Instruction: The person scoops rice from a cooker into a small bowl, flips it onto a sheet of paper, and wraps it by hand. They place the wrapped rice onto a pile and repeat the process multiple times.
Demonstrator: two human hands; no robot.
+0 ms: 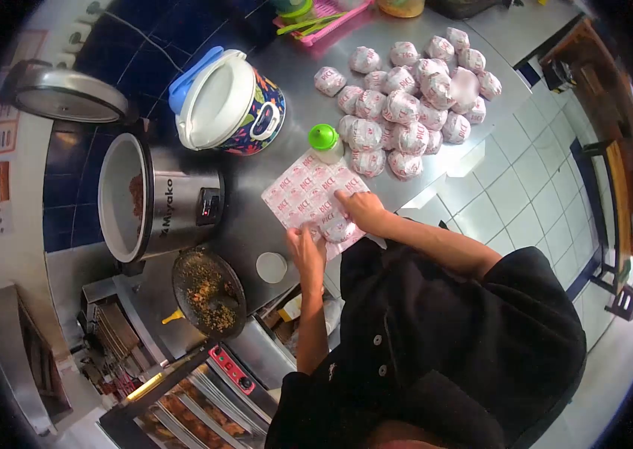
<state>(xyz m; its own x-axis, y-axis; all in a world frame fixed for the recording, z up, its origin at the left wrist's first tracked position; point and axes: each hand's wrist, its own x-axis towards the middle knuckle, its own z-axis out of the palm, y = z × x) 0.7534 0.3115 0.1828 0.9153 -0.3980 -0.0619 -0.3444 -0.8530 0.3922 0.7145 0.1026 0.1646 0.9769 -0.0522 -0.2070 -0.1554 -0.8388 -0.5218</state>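
Note:
A stack of printed wrapping paper (309,187), white with red lettering, lies on the steel table before me. At its near end is a rounded paper bundle (337,230) between my hands. My left hand (307,251) pinches the paper at the bundle's left side. Bent over the paper on the right, the fingers of my right hand (361,209) are closed on it beside the bundle. A bottle with a green cap (324,138) stands at the far edge of the sheets. A small round white cup (271,267) is left of my left hand.
Many wrapped bundles (402,106) are piled at the right back. A Miyako cooker (182,202) with its lid raised, a patterned rice container (260,123) and a dark pan of chopped food (212,292) stand at left. A pink basket (335,19) is at the back.

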